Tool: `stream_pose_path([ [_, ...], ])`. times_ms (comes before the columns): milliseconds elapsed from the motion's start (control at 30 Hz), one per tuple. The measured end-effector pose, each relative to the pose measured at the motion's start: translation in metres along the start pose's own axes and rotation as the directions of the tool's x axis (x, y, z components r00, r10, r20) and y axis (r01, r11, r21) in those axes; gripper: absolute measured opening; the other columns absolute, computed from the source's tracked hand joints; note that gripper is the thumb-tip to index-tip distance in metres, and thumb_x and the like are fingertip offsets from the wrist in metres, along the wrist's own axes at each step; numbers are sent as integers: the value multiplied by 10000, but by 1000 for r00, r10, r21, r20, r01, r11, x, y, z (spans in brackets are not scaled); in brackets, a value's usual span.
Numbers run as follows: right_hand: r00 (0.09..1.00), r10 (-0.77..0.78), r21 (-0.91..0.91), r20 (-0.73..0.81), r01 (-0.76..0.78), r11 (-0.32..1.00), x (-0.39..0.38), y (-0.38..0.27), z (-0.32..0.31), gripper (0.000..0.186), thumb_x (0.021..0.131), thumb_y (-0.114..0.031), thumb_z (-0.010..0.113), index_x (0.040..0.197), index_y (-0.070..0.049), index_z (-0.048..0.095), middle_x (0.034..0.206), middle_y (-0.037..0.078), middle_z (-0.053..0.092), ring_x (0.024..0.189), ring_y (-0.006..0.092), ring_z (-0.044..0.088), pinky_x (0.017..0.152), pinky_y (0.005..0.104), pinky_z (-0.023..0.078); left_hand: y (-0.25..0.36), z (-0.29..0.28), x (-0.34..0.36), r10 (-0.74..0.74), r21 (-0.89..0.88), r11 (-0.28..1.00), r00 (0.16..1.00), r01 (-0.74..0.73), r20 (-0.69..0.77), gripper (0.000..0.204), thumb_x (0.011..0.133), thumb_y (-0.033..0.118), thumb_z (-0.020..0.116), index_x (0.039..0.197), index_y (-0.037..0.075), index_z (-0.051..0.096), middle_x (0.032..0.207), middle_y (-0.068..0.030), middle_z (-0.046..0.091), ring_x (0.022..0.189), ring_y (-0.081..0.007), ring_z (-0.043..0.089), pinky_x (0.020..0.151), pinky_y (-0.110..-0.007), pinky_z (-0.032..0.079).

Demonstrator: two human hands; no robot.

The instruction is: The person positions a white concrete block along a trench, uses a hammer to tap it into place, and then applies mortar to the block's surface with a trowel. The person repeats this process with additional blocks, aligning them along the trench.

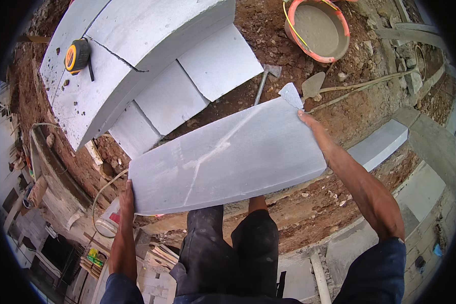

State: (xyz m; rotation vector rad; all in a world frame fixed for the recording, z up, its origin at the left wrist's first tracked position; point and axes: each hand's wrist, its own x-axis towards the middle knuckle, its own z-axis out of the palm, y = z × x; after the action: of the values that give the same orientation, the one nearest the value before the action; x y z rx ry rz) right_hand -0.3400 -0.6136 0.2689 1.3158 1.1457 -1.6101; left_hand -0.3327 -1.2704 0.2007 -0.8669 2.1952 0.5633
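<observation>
You hold the block level above your knees, one hand at each end; your left hand has its fingers clamped on the near-left end, your right hand grips the far-right corner; keep both grips even so it stays flat. Beyond the block lie a hammer and trowel; left of these, stacked blocks carry a tape; farthest, a mortar bucket.
</observation>
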Motion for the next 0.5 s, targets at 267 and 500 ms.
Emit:
stream_pose_path([
  [267,987,161,104,-14,-159,982,-39,66,-39,805,893,-569,549,1469,-40,356,1354,249,482,1236,365,512,1015,502,434,-116,81,-20,53,519,842,981,-144,185,462,1048,341,378,1403,69,492,1218,-288,608,1092,-485,582,955,-552,451],
  [500,974,53,386,-221,38,922,-132,173,-54,747,933,-485,559,1444,23,363,1352,209,490,1252,314,497,1022,430,432,-17,118,-8,197,491,836,969,-245,149,703,968,661,377,1107,58,710,1086,-331,651,1050,-516,603,917,-544,464],
])
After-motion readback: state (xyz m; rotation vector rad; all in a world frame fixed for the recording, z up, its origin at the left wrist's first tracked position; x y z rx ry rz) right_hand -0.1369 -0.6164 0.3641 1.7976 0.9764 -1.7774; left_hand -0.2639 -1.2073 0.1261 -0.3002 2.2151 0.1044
